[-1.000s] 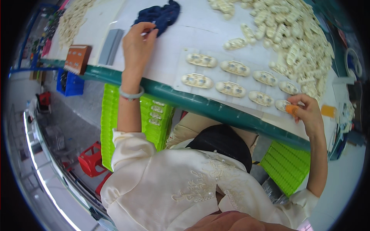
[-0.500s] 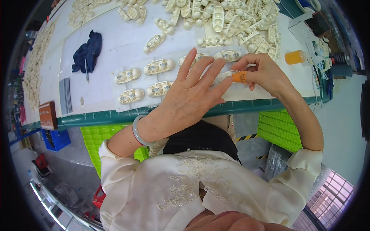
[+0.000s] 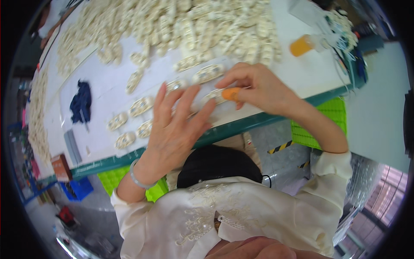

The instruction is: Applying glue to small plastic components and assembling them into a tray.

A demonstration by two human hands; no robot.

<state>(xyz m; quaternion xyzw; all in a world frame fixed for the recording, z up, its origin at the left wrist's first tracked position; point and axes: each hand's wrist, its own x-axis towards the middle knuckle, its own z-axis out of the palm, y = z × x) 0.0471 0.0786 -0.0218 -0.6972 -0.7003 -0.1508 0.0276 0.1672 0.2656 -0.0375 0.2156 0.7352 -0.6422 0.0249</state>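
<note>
Cream oval plastic parts (image 3: 208, 73) with small grey-blue pieces inside lie in two rows on a pale, see-through tray. My left hand (image 3: 174, 123) hovers over the middle of the rows, open, its fingers spread and holding nothing. Its index fingertip comes close to a cream oval part (image 3: 215, 96) at the right end of the near row. At that part's right end is my right hand (image 3: 265, 91), thumb and index finger curled together in a pinch. An orange wrap (image 3: 231, 93) covers the thumb. The fingertips partly hide the part's end, and the picture is slightly blurred.
A large heap of cream parts (image 3: 202, 32) fills the far side of the table (image 3: 101, 103). A dark blue cloth (image 3: 81, 102) lies at left, near a grey strip stack (image 3: 72, 146) and a brown block (image 3: 61, 167). An orange-filled bottle (image 3: 302, 45) lies at right.
The whole view has turned and shifted, so the table sits lower and further left, with more of the heap showing. Both hands keep nearly the same pose over the same parts.
</note>
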